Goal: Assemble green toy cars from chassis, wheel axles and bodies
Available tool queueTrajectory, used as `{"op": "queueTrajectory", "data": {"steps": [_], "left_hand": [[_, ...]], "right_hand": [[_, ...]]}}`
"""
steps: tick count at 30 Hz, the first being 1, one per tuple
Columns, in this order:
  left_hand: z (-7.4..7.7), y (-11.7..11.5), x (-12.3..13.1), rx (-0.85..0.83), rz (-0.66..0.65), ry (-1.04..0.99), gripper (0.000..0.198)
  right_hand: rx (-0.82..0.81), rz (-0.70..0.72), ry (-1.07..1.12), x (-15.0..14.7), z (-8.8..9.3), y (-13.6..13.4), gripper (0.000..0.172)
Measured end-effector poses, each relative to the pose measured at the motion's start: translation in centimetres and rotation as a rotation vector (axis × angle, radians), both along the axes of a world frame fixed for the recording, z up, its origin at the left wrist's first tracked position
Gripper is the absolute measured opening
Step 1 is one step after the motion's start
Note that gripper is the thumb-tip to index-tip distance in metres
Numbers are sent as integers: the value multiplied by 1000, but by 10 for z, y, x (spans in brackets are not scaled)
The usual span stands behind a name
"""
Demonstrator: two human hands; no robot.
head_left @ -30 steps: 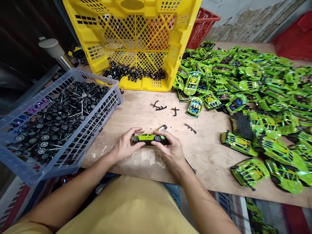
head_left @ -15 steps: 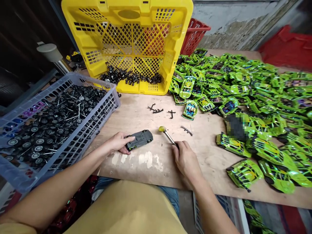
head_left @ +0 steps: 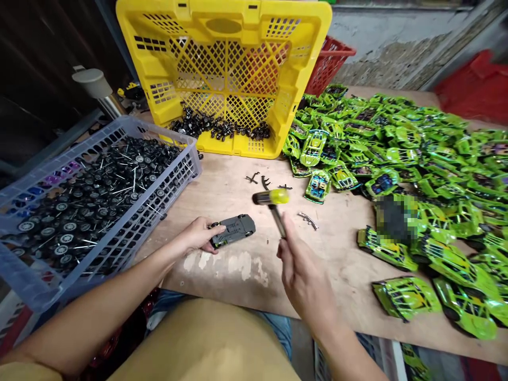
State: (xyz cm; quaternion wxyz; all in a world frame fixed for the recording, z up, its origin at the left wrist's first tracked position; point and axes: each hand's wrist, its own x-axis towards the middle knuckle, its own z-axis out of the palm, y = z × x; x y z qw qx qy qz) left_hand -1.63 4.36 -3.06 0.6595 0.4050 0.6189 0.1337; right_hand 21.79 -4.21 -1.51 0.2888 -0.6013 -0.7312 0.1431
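Note:
A toy car (head_left: pixel 234 229) lies upside down on the wooden table (head_left: pixel 341 264), its grey underside facing up. My left hand (head_left: pixel 197 236) pinches its left end and holds it against the table. My right hand (head_left: pixel 301 272) is closed round the handle of a small hammer (head_left: pixel 273 203) with a yellow and black head. The hammer is raised above the table, its head hanging just right of the car.
A lilac basket (head_left: pixel 43 288) full of black wheels and axles sits at the left. A tipped yellow crate (head_left: pixel 226 69) holding more wheels stands behind. A heap of green toy car bodies (head_left: pixel 400 153) covers the right. Small black parts (head_left: pixel 254 179) lie mid-table.
The car was turned from upright onto its roof. My right hand let go of it, took the hammer from the table and lifted it above the car.

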Motion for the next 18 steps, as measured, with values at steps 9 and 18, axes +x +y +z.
{"op": "queueTrajectory", "data": {"steps": [9, 18], "left_hand": [[-4, 0, -7, 53, -61, -52, 49], [2, -11, -11, 783, -360, -78, 27]], "right_hand": [[-296, 6, 245, 8, -21, 0, 46], [-189, -99, 828, -8, -10, 11, 52]]}}
